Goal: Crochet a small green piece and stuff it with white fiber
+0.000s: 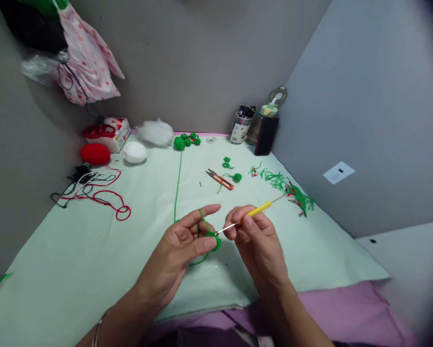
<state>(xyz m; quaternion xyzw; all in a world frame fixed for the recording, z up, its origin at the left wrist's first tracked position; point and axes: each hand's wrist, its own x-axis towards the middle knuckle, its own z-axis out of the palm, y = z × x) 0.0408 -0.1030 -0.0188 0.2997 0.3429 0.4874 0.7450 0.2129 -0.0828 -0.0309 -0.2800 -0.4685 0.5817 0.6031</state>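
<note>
Between thumb and fingers, my left hand (187, 243) pinches a small green crochet piece (216, 242). Green yarn runs over its raised index finger, and a loose strand hangs below the piece. My right hand (257, 236) grips a crochet hook (260, 209) by its yellow handle. The hook's metal tip meets the upper edge of the green piece; whether it is inside a stitch is too small to tell. A green yarn ball (179, 143) lies at the back of the table, its strand leading down towards my left hand.
Orange-handled thread snips (219, 179) lie beyond my hands, beside a small green ball (237, 178). Green and red yarn scraps (299, 196) are heaped at right. Red yarn (95, 154), white yarn (135, 152) and stuffing (156, 132) sit back left. A phone (267, 136) leans on a bottle (269, 111).
</note>
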